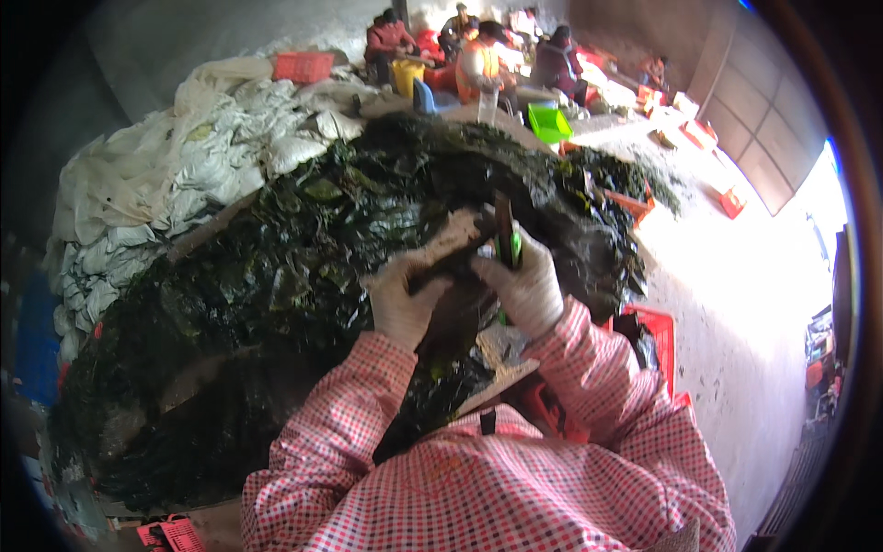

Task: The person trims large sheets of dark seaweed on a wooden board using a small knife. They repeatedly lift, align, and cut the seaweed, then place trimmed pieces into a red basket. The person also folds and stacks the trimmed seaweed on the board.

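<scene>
My left hand (pixel 405 297), in a pale glove, grips a dark strip of seaweed (pixel 452 259) that runs towards my right hand. In my gloved right hand (pixel 526 279) is a knife (pixel 507 228) with a green handle, its dark blade pointing away from me. The strip's far end lies close to the blade; whether they touch is blurred. Beneath and beyond both hands spreads a large heap of wet, dark green seaweed (pixel 303 241). A broad dark piece hangs below my hands towards my lap.
White sacks (pixel 227 152) are piled at the far left, with a red crate (pixel 302 67) behind. A red crate (pixel 655 338) stands by my right arm. Beyond the heap are a green basin (pixel 549 123), a yellow bucket (pixel 407 77) and several seated people (pixel 479 62).
</scene>
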### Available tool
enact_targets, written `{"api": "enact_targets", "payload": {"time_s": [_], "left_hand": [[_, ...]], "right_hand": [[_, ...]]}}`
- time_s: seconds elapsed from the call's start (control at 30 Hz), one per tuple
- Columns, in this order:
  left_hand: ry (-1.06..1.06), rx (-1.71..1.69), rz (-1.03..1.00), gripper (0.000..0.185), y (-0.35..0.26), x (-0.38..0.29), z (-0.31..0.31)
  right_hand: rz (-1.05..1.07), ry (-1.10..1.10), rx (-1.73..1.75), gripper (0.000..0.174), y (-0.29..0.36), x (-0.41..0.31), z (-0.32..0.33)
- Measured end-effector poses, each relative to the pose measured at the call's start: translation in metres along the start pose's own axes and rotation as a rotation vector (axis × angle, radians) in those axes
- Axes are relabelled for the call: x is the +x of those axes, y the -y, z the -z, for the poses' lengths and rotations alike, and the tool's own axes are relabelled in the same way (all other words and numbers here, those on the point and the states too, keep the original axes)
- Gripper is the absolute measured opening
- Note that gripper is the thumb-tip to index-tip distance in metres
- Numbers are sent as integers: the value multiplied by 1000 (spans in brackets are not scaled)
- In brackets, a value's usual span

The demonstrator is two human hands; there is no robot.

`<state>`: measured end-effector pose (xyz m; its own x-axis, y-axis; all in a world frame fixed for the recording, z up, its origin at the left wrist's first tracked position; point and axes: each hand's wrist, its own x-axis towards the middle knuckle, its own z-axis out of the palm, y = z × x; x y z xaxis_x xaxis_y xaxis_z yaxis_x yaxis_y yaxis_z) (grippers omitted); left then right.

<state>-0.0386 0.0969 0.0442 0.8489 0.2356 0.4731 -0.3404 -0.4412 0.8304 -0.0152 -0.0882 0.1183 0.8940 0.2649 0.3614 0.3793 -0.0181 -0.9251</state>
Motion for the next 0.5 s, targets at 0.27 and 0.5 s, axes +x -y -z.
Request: {"api": "enact_targets", "payload": {"time_s": [0.27,0.5], "left_hand": [[574,-246,147,53,-18,2,20],[380,-282,85,30,-10,-2,11]], "right_hand": [[-139,220,-61,54,4,-4,9],[-177,368,71,42,8,-2,23]]}}
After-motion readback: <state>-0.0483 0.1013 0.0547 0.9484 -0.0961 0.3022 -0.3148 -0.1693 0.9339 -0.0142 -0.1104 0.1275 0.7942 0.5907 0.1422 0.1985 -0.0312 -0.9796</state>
